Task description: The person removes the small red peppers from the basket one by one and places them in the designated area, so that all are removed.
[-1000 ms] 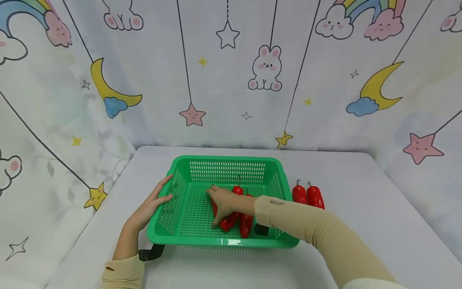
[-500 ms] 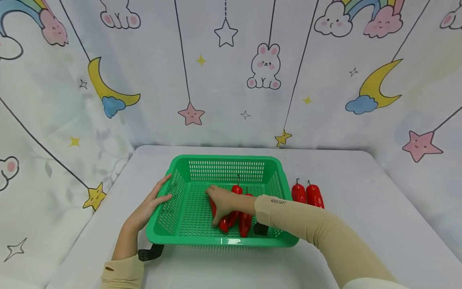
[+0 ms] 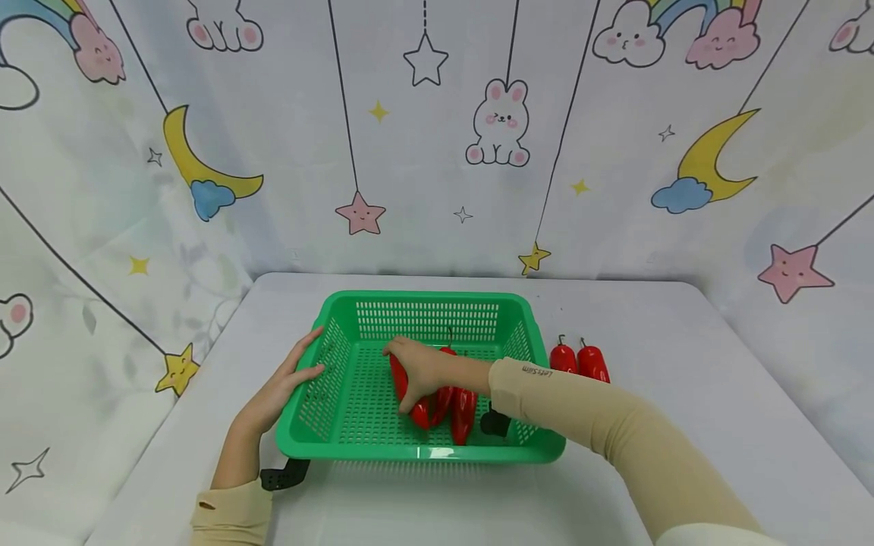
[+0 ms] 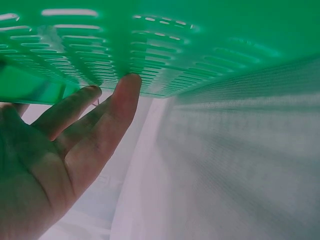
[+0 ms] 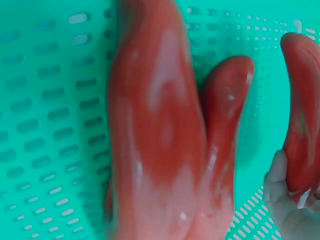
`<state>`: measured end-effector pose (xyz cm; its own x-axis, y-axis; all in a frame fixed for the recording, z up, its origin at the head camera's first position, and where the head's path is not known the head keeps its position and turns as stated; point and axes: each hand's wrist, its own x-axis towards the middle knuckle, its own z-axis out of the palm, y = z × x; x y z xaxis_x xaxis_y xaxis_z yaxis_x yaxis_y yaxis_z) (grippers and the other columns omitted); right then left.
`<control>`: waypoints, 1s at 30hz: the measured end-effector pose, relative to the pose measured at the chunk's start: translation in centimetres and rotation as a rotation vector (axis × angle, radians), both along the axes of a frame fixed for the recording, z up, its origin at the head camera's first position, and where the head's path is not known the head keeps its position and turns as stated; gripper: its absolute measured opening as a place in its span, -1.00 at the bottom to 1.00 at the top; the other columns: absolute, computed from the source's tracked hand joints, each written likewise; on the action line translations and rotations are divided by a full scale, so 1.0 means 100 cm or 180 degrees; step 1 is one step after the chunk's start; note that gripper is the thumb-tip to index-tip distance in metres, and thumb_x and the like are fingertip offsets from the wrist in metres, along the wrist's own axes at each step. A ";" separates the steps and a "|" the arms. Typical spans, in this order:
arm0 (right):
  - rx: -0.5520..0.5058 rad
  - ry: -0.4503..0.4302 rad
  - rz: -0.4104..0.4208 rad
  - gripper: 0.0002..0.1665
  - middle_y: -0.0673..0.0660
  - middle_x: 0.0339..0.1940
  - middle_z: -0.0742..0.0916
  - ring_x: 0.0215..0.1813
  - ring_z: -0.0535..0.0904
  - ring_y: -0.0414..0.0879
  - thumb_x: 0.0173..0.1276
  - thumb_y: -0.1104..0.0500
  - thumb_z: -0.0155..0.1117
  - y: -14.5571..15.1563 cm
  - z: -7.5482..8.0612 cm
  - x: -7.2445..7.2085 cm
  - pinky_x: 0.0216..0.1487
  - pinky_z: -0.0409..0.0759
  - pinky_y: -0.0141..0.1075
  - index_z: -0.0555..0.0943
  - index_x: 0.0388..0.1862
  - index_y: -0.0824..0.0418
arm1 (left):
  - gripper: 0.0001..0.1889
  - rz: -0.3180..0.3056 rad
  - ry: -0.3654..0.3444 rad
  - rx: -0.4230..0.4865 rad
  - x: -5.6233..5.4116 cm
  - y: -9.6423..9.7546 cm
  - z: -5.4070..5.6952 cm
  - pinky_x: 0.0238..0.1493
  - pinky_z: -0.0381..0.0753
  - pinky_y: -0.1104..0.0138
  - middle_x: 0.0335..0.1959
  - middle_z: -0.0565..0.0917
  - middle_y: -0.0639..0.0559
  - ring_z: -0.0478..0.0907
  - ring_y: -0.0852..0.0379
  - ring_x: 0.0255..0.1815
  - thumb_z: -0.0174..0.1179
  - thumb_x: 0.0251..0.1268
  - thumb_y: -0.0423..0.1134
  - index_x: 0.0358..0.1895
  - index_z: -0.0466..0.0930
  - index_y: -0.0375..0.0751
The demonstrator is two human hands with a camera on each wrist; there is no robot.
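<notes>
My right hand (image 3: 425,368) reaches into the green plastic basket (image 3: 437,453) and grips a red chili pepper (image 3: 399,374) between fingers and thumb. The held pepper (image 5: 302,110) shows at the right edge of the right wrist view. More red peppers (image 3: 463,415) lie on the basket floor under the right wrist; large in the right wrist view is one glossy pepper (image 5: 157,120). My left hand (image 3: 276,394) rests against the basket's left side, its tips at the rim. In the left wrist view, its extended fingers (image 4: 107,125) touch the slotted outer wall.
Two red peppers (image 3: 592,362) lie on the white table (image 3: 655,341) right of the basket, partly behind the right sleeve (image 3: 601,417). A black strap (image 3: 285,475) is on the left wrist. A patterned curtain (image 3: 423,152) stands behind the table.
My right hand has risen slightly and shifted a little left, carrying the red chili pepper, which now shows more between fingers and thumb. The left hand stays at the basket's side.
</notes>
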<state>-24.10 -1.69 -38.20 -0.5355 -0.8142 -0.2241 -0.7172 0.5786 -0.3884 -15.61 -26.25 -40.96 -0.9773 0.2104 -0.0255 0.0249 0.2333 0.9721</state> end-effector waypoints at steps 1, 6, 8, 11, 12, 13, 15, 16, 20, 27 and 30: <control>-0.0053 0.0012 0.0009 0.06 0.15 0.21 0.39 0.14 0.35 -0.09 -0.16 -0.02 0.54 0.000 0.002 0.000 0.04 0.42 -0.39 0.24 0.28 0.30 | -0.37 -0.0001 -0.0009 0.0008 0.000 0.000 0.000 0.13 0.14 -0.14 0.45 -0.27 -0.07 -0.12 -0.22 0.36 -0.13 0.43 -0.16 0.46 -0.21 0.14; -0.0353 -0.0035 0.0027 0.04 0.17 0.19 0.41 0.08 0.37 -0.10 -0.17 -0.01 0.55 0.002 0.012 -0.002 -0.04 0.46 -0.40 0.26 0.26 0.31 | -0.36 0.0014 -0.0041 0.0025 -0.001 -0.002 0.000 0.09 0.24 -0.07 0.45 -0.26 -0.09 -0.06 -0.23 0.34 -0.14 0.43 -0.15 0.46 -0.22 0.15; -0.0451 -0.0071 0.0018 0.03 0.16 0.17 0.43 0.05 0.38 -0.11 -0.17 -0.01 0.56 0.004 0.016 -0.003 -0.11 0.48 -0.42 0.27 0.25 0.29 | -0.36 0.0005 -0.0056 0.0039 0.000 -0.002 0.000 0.08 0.25 -0.07 0.45 -0.27 -0.09 -0.05 -0.24 0.34 -0.13 0.43 -0.15 0.46 -0.22 0.15; -0.0572 -0.0104 -0.0009 0.02 0.10 0.13 0.45 0.02 0.38 -0.14 -0.18 -0.01 0.56 0.007 0.021 -0.003 -0.19 0.49 -0.45 0.28 0.24 0.27 | -0.36 -0.0001 -0.0045 0.0028 0.000 -0.001 0.000 0.11 0.20 -0.08 0.45 -0.27 -0.09 -0.08 -0.22 0.35 -0.13 0.42 -0.15 0.46 -0.22 0.14; -0.0604 -0.0117 -0.0022 0.02 0.09 0.12 0.45 0.02 0.38 -0.14 -0.18 -0.02 0.56 0.008 0.022 -0.003 -0.21 0.49 -0.46 0.28 0.24 0.27 | -0.36 -0.0001 -0.0042 0.0023 0.000 -0.001 -0.001 0.12 0.18 -0.09 0.45 -0.27 -0.09 -0.09 -0.22 0.35 -0.13 0.42 -0.15 0.46 -0.22 0.14; -0.0638 -0.0123 -0.0038 0.01 0.07 0.11 0.45 0.01 0.39 -0.14 -0.18 -0.03 0.56 0.010 0.023 -0.003 -0.23 0.50 -0.46 0.29 0.23 0.25 | -0.36 0.0000 -0.0041 0.0022 0.000 0.000 -0.001 0.12 0.17 -0.10 0.45 -0.26 -0.09 -0.09 -0.22 0.35 -0.13 0.42 -0.15 0.46 -0.21 0.14; -0.0717 -0.0150 -0.0070 0.00 0.07 0.10 0.46 0.00 0.40 -0.14 -0.19 -0.02 0.56 0.012 0.026 -0.003 -0.24 0.50 -0.46 0.30 0.22 0.24 | -0.37 0.0010 -0.0025 0.0008 -0.001 0.000 -0.001 0.13 0.15 -0.11 0.45 -0.26 -0.08 -0.11 -0.21 0.36 -0.13 0.42 -0.16 0.46 -0.21 0.13; -0.0759 -0.0166 -0.0087 -0.01 0.08 0.10 0.46 0.00 0.40 -0.13 -0.19 -0.02 0.57 0.014 0.028 -0.003 -0.25 0.50 -0.46 0.31 0.22 0.23 | -0.37 0.0014 -0.0026 0.0008 -0.001 0.000 -0.001 0.13 0.14 -0.12 0.45 -0.26 -0.08 -0.11 -0.21 0.36 -0.13 0.42 -0.17 0.46 -0.20 0.14; -0.0916 -0.0233 -0.0172 -0.04 0.08 0.08 0.47 0.01 0.40 -0.11 -0.19 0.02 0.56 0.019 0.035 -0.004 -0.27 0.52 -0.43 0.32 0.20 0.21 | -0.37 0.0021 -0.0018 -0.0012 -0.001 0.000 -0.001 0.15 0.09 -0.15 0.45 -0.27 -0.07 -0.15 -0.20 0.37 -0.13 0.43 -0.16 0.46 -0.20 0.14; -0.1028 -0.0215 -0.0213 -0.06 0.05 0.09 0.45 0.03 0.38 -0.12 -0.15 0.03 0.54 0.029 0.045 -0.004 -0.24 0.52 -0.42 0.31 0.22 0.19 | -0.36 0.0029 -0.0054 -0.0006 0.000 0.000 -0.001 0.13 0.13 -0.14 0.45 -0.28 -0.08 -0.14 -0.22 0.37 -0.13 0.42 -0.14 0.46 -0.21 0.15; -0.1090 -0.0199 -0.0246 -0.05 0.04 0.09 0.45 0.03 0.38 -0.12 -0.16 0.02 0.55 0.033 0.049 -0.005 -0.24 0.53 -0.41 0.30 0.22 0.18 | -0.36 0.0033 -0.0052 -0.0005 -0.001 0.000 -0.001 0.13 0.14 -0.13 0.45 -0.27 -0.07 -0.14 -0.22 0.37 -0.12 0.42 -0.14 0.46 -0.20 0.15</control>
<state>-24.58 1.57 -33.32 -0.5924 -0.8054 0.0207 -0.6451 0.4588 -0.6110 -15.67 -26.22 -41.07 -0.9788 0.2003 -0.0419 0.0065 0.2351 0.9720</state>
